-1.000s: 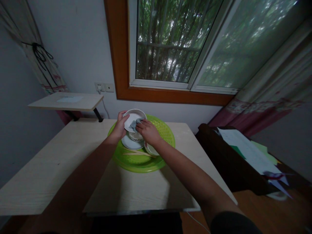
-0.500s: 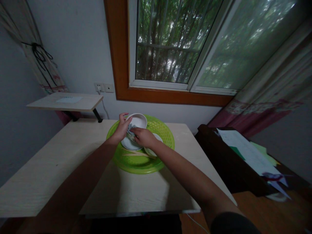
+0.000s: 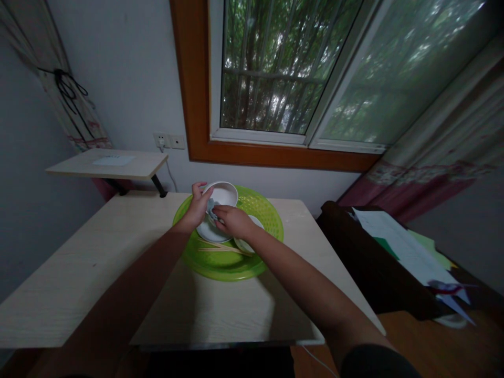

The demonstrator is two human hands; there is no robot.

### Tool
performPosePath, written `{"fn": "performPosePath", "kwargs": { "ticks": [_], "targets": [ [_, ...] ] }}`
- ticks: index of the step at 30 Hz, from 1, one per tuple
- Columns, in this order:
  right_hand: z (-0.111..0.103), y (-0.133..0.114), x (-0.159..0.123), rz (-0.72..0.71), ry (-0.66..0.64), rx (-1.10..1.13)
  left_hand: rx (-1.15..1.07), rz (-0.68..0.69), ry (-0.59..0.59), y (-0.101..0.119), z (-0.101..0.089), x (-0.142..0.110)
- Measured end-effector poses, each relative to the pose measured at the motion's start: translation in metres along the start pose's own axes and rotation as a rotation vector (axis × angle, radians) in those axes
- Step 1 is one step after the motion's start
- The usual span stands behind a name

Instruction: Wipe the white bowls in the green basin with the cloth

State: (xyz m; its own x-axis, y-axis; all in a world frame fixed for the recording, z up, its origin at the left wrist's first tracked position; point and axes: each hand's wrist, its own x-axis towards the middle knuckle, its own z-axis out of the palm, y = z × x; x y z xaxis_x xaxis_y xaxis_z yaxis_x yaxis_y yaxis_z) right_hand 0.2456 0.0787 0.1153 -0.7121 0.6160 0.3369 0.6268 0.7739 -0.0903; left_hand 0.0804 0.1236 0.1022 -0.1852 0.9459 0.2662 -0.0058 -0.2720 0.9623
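My left hand point(image 3: 199, 206) grips the rim of a white bowl point(image 3: 226, 194), which is tilted with its inside towards me. Closed around a crumpled grey-blue cloth point(image 3: 211, 208), my right hand point(image 3: 233, 220) presses it against the bowl's near side. Beneath them is a large round green plastic basket point(image 3: 224, 273). In it lie a white plate point(image 3: 210, 232), another pale dish point(image 3: 255, 221) partly covered by my right wrist, and several wooden chopsticks point(image 3: 220, 248). My fingertips on the cloth are partly hidden.
The basket stands on a pale wooden table point(image 3: 129, 231). A small raised shelf point(image 3: 137, 167) with a paper on it is at the back left. To the right, a dark piece of furniture point(image 3: 346, 252) carries papers point(image 3: 401, 244). A window is behind the table.
My right hand has shifted very slightly with the cloth, and more of the cloth shows. My left hand keeps its hold on the bowl. The view has moved a little.
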Motion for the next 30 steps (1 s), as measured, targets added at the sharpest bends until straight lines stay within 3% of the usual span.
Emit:
{"fn": "performPosePath", "kwargs": {
  "ticks": [6,12,21,30],
  "targets": [
    [-0.004,-0.002,0.001,0.106,-0.045,-0.321,-0.014,-0.008,0.001,-0.004,0.001,0.003],
    [-0.009,-0.005,-0.002,0.116,0.014,-0.431,-0.062,-0.045,-0.02,0.001,0.004,0.0],
    [-0.018,-0.009,-0.002,0.071,-0.043,-0.346,-0.179,-0.107,-0.126,0.013,0.007,-0.007],
    [0.005,0.005,-0.004,-0.139,0.05,-0.032,-0.061,-0.075,-0.072,0.017,0.005,-0.008]
  ]
}}
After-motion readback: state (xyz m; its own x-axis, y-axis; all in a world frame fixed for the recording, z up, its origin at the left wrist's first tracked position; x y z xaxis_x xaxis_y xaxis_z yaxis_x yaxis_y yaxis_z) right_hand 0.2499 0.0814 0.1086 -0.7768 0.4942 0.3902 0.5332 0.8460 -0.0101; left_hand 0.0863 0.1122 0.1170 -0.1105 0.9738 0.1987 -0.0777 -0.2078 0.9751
